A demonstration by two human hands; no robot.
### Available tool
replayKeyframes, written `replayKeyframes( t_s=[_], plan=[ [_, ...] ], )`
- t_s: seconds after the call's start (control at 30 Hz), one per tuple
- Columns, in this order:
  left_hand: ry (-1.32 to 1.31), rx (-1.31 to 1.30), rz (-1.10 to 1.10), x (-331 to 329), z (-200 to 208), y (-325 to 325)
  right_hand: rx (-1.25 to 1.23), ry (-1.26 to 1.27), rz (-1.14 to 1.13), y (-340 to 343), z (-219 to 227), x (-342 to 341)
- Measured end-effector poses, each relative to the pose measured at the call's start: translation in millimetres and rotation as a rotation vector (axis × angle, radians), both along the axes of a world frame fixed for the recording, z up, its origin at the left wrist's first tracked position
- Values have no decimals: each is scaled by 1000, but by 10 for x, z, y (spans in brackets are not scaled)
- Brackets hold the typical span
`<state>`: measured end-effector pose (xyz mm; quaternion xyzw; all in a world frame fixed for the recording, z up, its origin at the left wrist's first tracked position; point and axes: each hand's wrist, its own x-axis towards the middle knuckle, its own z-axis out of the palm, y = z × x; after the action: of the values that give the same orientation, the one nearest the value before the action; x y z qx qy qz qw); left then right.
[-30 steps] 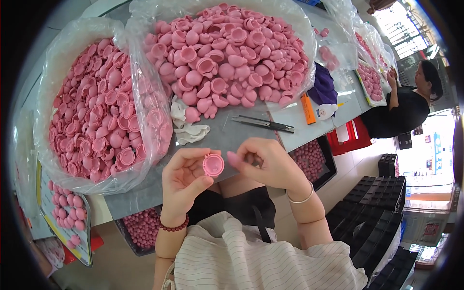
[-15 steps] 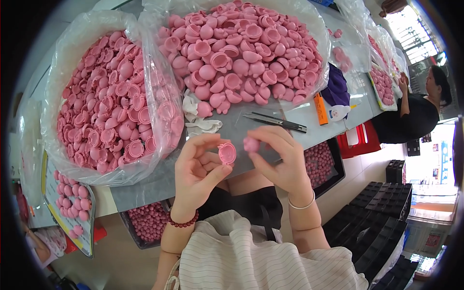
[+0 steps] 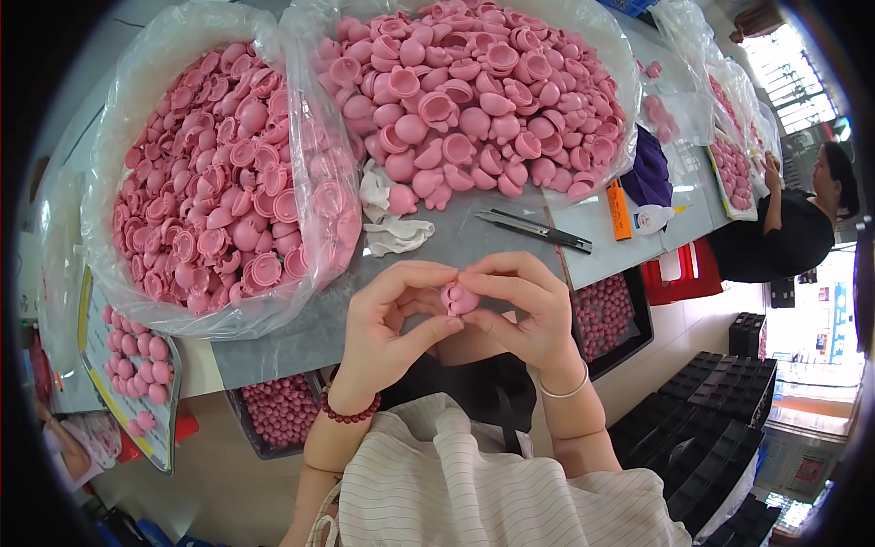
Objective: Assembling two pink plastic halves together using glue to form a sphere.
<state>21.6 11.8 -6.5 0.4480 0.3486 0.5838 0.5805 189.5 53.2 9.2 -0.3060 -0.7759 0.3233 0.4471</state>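
Note:
Between my two hands, in front of the table edge, two pink plastic half shells point(image 3: 458, 298) are held together as one small rounded piece. My left hand point(image 3: 387, 319) pinches it from the left with thumb and fingertips. From the right, my right hand point(image 3: 529, 305) grips the other half the same way. The seam is partly covered by my fingers. Straight ahead lies a large heap of pink half shells point(image 3: 492, 100) in a clear bag, and a second clear bag of pink shells point(image 3: 214, 182) stands to the left.
A box cutter point(image 3: 533, 230), white cloth point(image 3: 398, 235), orange box point(image 3: 619, 210), small white bottle point(image 3: 652, 219) and purple cloth point(image 3: 647, 169) lie on the table. Bins of pink pieces point(image 3: 278, 415) sit below. Left is a tray point(image 3: 164, 438); right, another person point(image 3: 784, 228) works.
My hands have come together, and the two pink half shells that were apart now meet. The view has shifted slightly.

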Motion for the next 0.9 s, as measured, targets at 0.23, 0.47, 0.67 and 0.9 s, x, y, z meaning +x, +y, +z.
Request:
replayKeyframes(
  t_s=[0.23,0.47,0.67,0.9],
  plan=[
    [13,-16,-2,-19,13,-24,213,-106,-57,-85,-1,-34],
    [-44,-71,76,-44,14,-62,167,102,-97,-84,-22,35],
    [149,90,150,-57,-43,-83,-48,306,-89,7,-144,-32],
    [190,10,203,34,47,-69,-356,317,-21,181,-30,-57]
  ],
)
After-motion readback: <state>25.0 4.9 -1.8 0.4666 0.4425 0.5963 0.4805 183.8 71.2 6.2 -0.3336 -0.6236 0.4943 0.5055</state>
